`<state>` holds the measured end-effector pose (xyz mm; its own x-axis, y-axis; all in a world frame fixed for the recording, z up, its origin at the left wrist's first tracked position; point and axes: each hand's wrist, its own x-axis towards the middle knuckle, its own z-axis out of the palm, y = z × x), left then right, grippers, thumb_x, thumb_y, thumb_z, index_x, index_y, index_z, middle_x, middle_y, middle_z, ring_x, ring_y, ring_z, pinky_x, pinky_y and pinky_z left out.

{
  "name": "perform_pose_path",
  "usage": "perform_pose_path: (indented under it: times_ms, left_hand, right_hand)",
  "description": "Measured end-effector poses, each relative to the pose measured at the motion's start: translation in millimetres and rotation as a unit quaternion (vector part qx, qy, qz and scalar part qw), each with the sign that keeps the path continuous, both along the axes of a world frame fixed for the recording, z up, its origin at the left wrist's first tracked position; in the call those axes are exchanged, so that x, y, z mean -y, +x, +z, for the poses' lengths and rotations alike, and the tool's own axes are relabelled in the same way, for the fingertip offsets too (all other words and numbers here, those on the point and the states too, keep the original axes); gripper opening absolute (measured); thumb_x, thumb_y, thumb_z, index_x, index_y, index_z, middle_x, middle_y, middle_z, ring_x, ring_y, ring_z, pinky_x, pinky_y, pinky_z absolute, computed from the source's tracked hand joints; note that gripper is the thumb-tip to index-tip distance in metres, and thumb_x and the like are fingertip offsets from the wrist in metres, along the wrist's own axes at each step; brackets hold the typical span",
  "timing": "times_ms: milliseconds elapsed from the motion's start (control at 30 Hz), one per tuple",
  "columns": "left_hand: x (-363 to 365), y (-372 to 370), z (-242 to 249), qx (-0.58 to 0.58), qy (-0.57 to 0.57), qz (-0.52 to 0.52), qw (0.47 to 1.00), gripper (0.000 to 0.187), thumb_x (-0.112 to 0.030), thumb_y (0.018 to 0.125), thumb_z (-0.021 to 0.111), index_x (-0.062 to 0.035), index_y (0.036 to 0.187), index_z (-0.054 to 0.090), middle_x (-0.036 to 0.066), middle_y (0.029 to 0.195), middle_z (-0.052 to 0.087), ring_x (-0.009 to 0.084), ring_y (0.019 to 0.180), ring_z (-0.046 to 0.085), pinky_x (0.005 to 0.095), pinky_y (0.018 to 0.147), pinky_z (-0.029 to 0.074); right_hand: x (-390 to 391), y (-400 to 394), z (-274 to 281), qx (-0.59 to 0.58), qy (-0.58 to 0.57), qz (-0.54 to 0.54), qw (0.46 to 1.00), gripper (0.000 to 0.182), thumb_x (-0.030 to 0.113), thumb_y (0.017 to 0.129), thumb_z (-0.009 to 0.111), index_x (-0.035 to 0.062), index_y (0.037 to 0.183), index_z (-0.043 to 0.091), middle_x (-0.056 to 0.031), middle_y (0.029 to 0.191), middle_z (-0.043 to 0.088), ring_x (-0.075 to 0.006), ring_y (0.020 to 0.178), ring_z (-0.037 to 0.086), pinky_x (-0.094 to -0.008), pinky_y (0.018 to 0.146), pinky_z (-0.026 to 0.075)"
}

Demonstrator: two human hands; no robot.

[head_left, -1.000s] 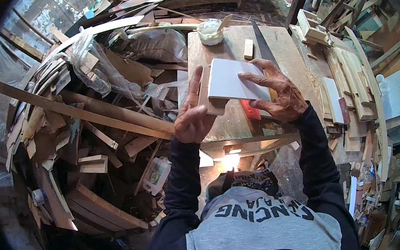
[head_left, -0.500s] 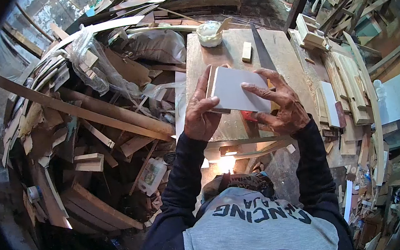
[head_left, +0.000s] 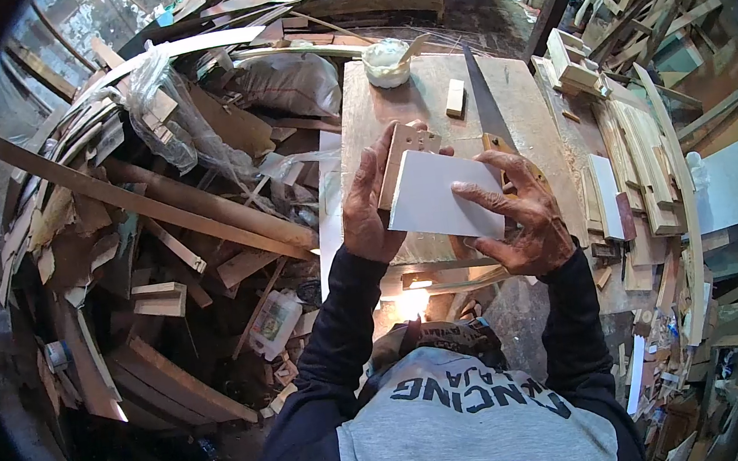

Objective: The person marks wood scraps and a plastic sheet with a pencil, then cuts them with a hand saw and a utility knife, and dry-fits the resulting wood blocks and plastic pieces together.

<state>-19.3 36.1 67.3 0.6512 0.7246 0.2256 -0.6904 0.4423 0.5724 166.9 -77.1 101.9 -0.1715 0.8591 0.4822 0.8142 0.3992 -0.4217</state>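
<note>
My left hand (head_left: pixel 371 207) is closed on a brown wooden block (head_left: pixel 411 144) that has several small holes in its face. In front of that block, a white-faced board (head_left: pixel 444 190) is gripped by my right hand (head_left: pixel 527 217), fingers across its face and thumb at its lower edge. The board overlaps the block and hides its lower part. Both pieces are held above the wooden worktable (head_left: pixel 361 122). Beyond my right fingers lies a handsaw (head_left: pixel 486 94), its handle partly covered by that hand.
On the table's far end stand a white tub (head_left: pixel 388 66) with a stick in it and a small pale wood block (head_left: pixel 456 98). Scrap wood (head_left: pixel 168 381) is heaped at left, planks (head_left: pixel 646 149) lie at right. A lamp (head_left: pixel 412 303) glows below the near edge.
The white board has slid down and away from the wooden block, exposing the block's holed face. My right hand has moved slightly down with the board.
</note>
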Motion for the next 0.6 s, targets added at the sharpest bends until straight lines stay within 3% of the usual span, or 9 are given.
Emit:
perform_pose_path:
  times_ms: [233,600]
  left_hand:
    - [-2.7,0.4,-0.3,0.044,-0.035,-0.032,0.998,0.062,-0.044,0.103,0.030,-0.0098,0.153,0.019,0.020,0.145,0.041,0.0357,0.133,0.045,0.0483,0.111,0.039]
    - [-0.7,-7.1,2.6,0.017,-0.100,-0.019,0.995,0.058,-0.036,0.103,0.031,-0.0050,0.152,0.023,0.022,0.143,0.045,0.0305,0.129,0.049,0.0407,0.110,0.041]
  right_hand:
    - [-0.5,-0.5,-4.5,-0.005,0.000,-0.010,1.000,0.073,0.018,0.062,0.081,0.0271,0.132,0.061,-0.0179,0.135,0.049,-0.0384,0.120,0.054,-0.0477,0.097,0.050]
    - [1.0,0.2,-6.0,-0.009,-0.013,-0.020,1.000,0.073,0.016,0.061,0.080,0.0239,0.131,0.063,-0.0209,0.135,0.049,-0.0396,0.121,0.052,-0.0487,0.101,0.045]
